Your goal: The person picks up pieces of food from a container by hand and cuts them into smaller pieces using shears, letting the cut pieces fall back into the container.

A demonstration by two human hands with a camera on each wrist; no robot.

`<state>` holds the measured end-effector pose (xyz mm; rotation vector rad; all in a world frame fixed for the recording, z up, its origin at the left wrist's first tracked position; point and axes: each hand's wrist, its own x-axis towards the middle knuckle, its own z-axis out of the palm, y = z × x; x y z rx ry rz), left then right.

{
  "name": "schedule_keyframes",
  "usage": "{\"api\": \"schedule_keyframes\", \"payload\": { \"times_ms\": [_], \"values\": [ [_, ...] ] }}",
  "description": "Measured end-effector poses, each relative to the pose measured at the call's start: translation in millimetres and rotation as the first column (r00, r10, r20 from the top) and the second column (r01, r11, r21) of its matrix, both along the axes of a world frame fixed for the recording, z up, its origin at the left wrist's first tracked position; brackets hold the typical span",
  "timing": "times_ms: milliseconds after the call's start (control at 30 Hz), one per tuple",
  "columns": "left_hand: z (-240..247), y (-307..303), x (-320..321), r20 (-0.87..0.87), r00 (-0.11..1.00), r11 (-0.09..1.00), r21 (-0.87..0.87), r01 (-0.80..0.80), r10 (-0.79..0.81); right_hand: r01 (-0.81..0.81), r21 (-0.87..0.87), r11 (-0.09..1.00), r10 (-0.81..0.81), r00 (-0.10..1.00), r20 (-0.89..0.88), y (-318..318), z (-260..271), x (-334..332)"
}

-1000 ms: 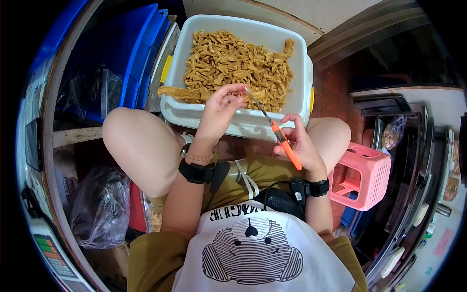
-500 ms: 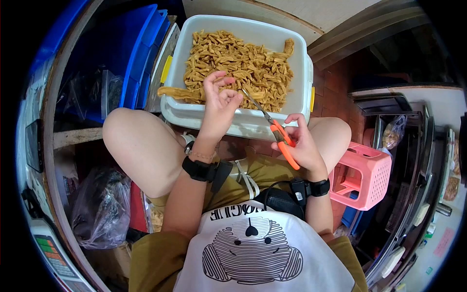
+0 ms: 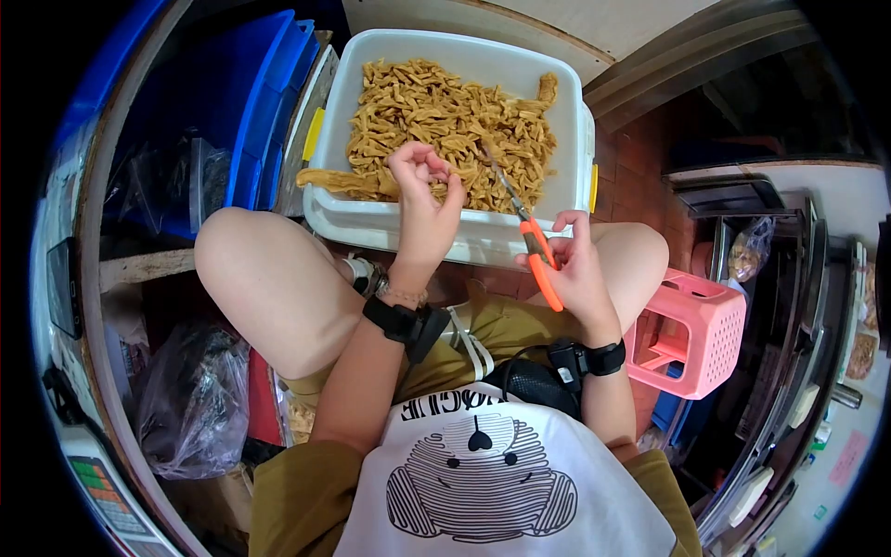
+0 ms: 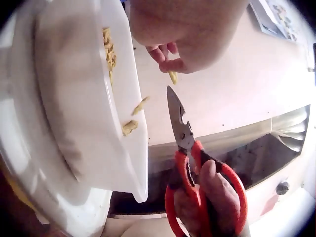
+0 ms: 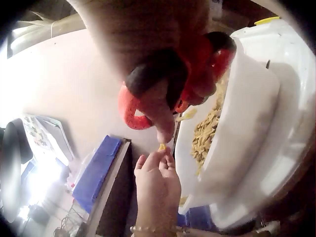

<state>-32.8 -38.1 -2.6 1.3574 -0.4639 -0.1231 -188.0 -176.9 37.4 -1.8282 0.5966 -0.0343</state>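
My left hand (image 3: 425, 218) is over the near side of a white bin (image 3: 376, 225), its fingers curled in. Between its fingertips it pinches a small yellow-brown strip (image 4: 173, 77), whose end sticks out in the left wrist view. My right hand (image 3: 585, 276) grips scissors (image 3: 535, 243) by their orange handles. The blades, lying together in the left wrist view, point up and away over the bin, close to the left fingertips. A heap of cut yellow-brown pieces (image 3: 436, 107) covers much of the bin's bottom. One longer strip (image 3: 325, 177) hangs over the bin's left rim.
Blue crates (image 3: 264, 116) stand left of the bin. A pink stool (image 3: 713, 348) is by the right knee, and a clear plastic bag (image 3: 200, 399) lies at the lower left. The bin rests between the person's knees, a wall behind it.
The left hand has shifted slightly right and its fingers have curled in. The scissors' tips have moved away to the upper right; their handles, spread wider half a second ago, are nearer together.
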Motion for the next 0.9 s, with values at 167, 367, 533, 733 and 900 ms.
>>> {"api": "schedule_keyframes", "payload": {
  "times_ms": [167, 367, 533, 733, 900],
  "values": [
    [-3, 2, 4, -0.032, 0.999, 0.999, -0.036, 0.008, -0.009, 0.183, -0.032, 0.983, -0.179, 0.979, 0.097, -6, -6, 0],
    [-2, 3, 6, -0.130, 0.990, 0.995, -0.092, 0.040, -0.052, 0.217, 0.093, 0.972, -0.225, 0.970, 0.094, -6, -5, 0],
    [-4, 8, 6, -0.227, 0.965, 0.991, -0.053, 0.124, -0.133, 0.194, 0.107, 0.975, -0.202, 0.977, 0.072, -6, -5, 0],
    [-13, 22, 8, 0.343, 0.904, 0.619, 0.776, -0.120, -0.255, 0.195, 0.162, 0.967, -0.208, 0.975, 0.073, -8, -6, -2],
    [1, 55, 37, 0.606, 0.793, 0.278, 0.774, -0.569, -0.065, 0.199, 0.164, 0.966, -0.212, 0.975, 0.066, -9, -6, -5]
  ]
}}
